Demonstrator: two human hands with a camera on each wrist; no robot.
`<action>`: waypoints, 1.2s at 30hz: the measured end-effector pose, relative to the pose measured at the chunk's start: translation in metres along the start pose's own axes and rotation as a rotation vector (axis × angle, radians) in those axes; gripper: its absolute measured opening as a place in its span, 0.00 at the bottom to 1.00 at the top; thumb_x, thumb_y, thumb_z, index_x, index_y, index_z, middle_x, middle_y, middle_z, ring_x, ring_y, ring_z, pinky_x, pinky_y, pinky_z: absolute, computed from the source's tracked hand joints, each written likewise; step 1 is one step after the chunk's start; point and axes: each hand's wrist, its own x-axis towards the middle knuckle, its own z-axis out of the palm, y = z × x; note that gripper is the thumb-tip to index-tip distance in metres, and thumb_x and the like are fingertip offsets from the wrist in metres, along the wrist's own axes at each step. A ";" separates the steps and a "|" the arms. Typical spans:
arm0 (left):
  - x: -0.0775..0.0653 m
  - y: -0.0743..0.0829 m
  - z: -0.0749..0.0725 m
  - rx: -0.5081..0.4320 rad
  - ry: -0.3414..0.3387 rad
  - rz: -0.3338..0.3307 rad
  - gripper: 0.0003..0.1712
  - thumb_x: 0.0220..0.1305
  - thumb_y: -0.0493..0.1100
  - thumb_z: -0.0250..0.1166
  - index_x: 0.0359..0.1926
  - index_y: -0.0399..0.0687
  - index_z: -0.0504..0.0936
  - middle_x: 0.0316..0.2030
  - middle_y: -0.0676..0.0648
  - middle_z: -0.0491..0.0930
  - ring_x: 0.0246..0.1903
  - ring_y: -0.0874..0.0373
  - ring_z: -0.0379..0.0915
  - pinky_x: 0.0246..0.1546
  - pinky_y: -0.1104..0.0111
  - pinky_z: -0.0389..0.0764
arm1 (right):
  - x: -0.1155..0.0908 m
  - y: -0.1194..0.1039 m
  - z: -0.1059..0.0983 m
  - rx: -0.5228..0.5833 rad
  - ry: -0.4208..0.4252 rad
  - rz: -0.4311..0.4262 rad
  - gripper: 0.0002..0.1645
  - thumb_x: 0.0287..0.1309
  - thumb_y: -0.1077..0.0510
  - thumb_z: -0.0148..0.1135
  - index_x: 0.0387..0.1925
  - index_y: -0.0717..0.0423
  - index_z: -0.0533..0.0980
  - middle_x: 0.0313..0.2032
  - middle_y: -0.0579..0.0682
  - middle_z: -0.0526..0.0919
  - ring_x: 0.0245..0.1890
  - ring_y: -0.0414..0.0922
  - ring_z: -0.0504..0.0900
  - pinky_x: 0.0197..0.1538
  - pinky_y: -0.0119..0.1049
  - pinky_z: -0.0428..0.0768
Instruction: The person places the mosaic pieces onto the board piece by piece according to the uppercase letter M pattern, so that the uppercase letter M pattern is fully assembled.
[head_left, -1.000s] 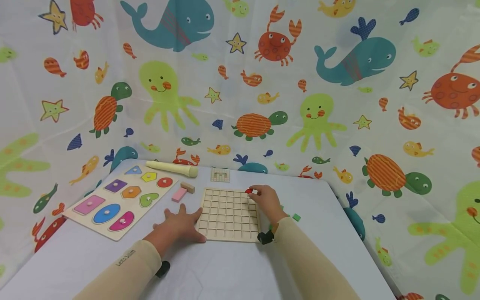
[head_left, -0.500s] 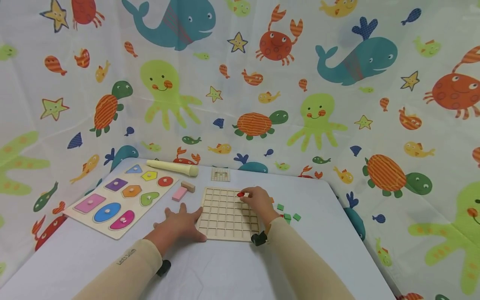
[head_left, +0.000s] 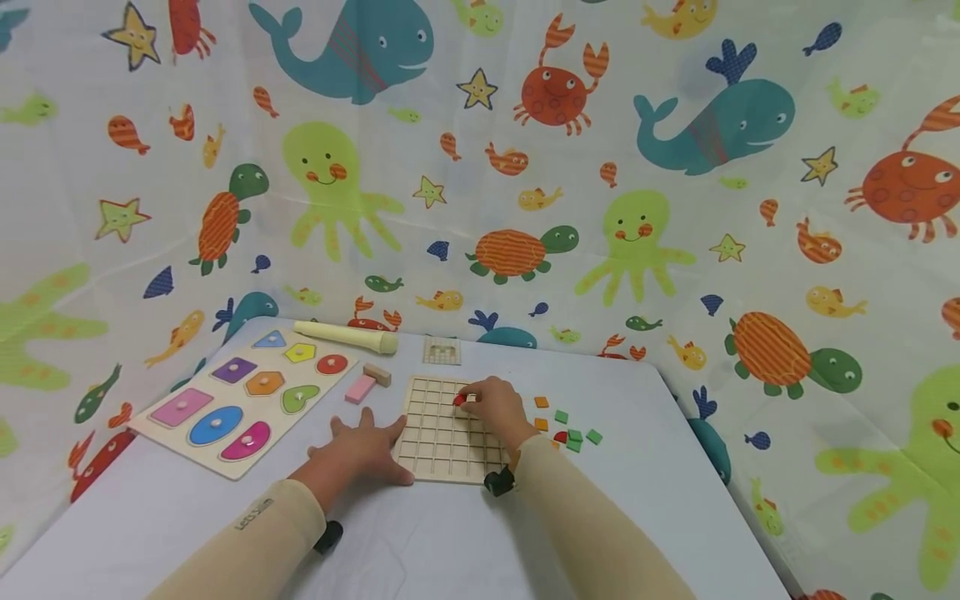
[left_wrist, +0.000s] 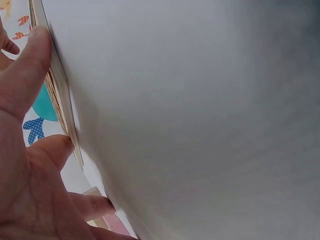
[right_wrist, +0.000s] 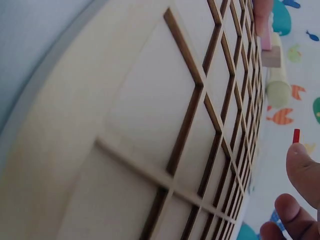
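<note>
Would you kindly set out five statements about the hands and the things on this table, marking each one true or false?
1. The right hand holds a red piece. True.
2. The left hand grips a pink block. False: it touches the left edge of the grid board.
3. Green tiles lie to the right of the grid board. True.
4. The shape puzzle lies to the right of the grid board. False: it lies to the left.
5. Coloured tiles fill all the squares of the grid board. False: the squares in sight hold none.
</note>
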 end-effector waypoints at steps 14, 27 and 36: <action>-0.004 0.002 -0.003 -0.012 0.003 0.000 0.66 0.44 0.71 0.83 0.83 0.71 0.61 0.82 0.27 0.44 0.75 0.09 0.30 0.59 0.09 0.44 | 0.013 -0.012 0.027 -0.024 0.003 -0.008 0.17 0.64 0.44 0.75 0.54 0.36 0.89 0.40 0.45 0.83 0.38 0.42 0.77 0.40 0.36 0.78; -0.001 -0.001 -0.001 -0.006 0.011 -0.002 0.67 0.42 0.71 0.83 0.82 0.71 0.62 0.82 0.27 0.46 0.75 0.09 0.32 0.57 0.09 0.45 | 0.017 -0.022 0.039 0.003 0.018 0.020 0.14 0.61 0.45 0.78 0.49 0.38 0.91 0.51 0.44 0.90 0.56 0.48 0.85 0.64 0.49 0.82; -0.003 0.001 -0.002 -0.008 -0.001 -0.004 0.67 0.43 0.71 0.83 0.83 0.72 0.61 0.82 0.27 0.44 0.76 0.10 0.31 0.59 0.09 0.45 | 0.025 -0.026 0.047 -0.007 -0.015 0.043 0.12 0.62 0.45 0.78 0.47 0.36 0.91 0.55 0.45 0.89 0.63 0.54 0.82 0.68 0.58 0.77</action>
